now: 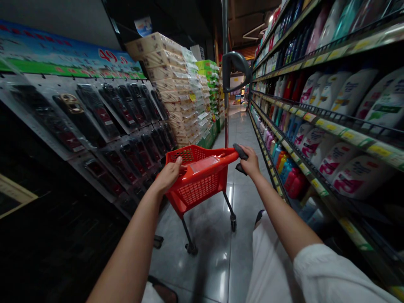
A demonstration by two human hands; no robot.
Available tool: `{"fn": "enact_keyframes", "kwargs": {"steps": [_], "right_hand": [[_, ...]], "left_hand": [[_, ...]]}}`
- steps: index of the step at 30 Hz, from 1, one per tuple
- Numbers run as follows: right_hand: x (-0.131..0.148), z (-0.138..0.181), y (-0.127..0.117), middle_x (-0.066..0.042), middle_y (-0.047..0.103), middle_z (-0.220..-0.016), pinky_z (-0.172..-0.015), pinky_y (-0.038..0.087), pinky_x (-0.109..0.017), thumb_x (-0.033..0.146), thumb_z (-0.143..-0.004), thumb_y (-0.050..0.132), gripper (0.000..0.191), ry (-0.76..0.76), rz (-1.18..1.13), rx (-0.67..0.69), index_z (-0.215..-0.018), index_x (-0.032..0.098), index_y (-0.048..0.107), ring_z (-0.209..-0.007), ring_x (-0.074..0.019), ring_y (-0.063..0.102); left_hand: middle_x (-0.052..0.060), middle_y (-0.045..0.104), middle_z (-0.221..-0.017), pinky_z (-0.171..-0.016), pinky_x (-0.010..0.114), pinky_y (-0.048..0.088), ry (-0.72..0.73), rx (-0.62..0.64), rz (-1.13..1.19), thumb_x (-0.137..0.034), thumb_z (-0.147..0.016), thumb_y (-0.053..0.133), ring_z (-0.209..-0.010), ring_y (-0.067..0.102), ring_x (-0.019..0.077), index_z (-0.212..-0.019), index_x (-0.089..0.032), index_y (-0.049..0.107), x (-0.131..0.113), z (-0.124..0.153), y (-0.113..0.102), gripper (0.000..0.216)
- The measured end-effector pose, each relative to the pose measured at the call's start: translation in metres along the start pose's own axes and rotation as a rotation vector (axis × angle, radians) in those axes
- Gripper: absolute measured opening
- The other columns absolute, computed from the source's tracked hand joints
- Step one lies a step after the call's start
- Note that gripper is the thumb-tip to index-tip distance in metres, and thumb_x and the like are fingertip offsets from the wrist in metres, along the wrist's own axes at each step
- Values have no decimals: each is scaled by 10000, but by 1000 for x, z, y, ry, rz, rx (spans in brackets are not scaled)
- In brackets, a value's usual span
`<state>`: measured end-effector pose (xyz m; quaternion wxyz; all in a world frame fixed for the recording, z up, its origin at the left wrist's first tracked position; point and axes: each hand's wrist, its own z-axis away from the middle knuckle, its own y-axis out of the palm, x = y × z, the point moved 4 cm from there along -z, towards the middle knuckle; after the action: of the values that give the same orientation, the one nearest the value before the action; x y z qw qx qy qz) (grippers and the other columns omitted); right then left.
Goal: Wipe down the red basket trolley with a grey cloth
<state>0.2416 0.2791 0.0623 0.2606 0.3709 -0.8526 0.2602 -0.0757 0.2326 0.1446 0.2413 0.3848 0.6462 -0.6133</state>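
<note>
A small red plastic shopping cart [198, 185] on wheels stands on the aisle floor in front of me. My left hand [170, 172] grips the near left rim of its basket, fingers curled over the edge. My right hand [250, 162] is closed round the cart's dark grey handle grip [240, 152] at the basket's right side. A metal pole [226, 105] rises from the cart to a curved grey loop handle [235, 69]. The basket's inside looks bare from here.
Shelves of shampoo and detergent bottles [334, 97] line the right side. A pegboard wall of dark packaged goods [104, 113] runs along the left, then stacked tissue packs [176, 84]. The shiny tiled aisle floor [240, 134] stretches ahead. My white trousers [268, 261] show below.
</note>
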Motion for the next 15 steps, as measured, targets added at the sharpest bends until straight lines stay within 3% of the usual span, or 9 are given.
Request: {"fn": "enact_keyframes", "kwargs": {"steps": [3,6,10,15], "right_hand": [[-13,-2,13,-101,638,-1152,-1020,462,-458,91,-619,424,690,122,-58,-30,-1279,165,615,-1127,-234,600],[0,21,24,-161,522,-1253,-1065,418,-465,89,-660,441,728,216,-5,-204,-1384,132,512,-1201,-256,543],[52,67,46,-174,344,-1376,-1096,360,-540,85,-750,444,747,186,58,-324,-1483,211,375,-1325,-303,410],[121,113,75,-172,294,-1424,-1054,416,-549,88,-795,475,765,-6,134,-290,-1516,278,306,-1339,-327,375]], "left_hand": [[213,740,-904,-878,413,518,-7,-8,19,-881,-739,266,-921,685,301,-873,-52,746,0,-1,0,968],[194,744,-873,-860,400,522,-28,-13,58,-858,-760,280,-898,685,291,-873,-55,749,3,-4,2,937],[139,751,-817,-813,380,520,-34,-9,28,-813,-801,291,-882,679,287,-931,-90,765,5,-9,7,875],[117,754,-978,-872,378,491,18,1,-58,-784,-834,261,-962,667,281,-1161,-87,705,0,-8,9,889]]}}
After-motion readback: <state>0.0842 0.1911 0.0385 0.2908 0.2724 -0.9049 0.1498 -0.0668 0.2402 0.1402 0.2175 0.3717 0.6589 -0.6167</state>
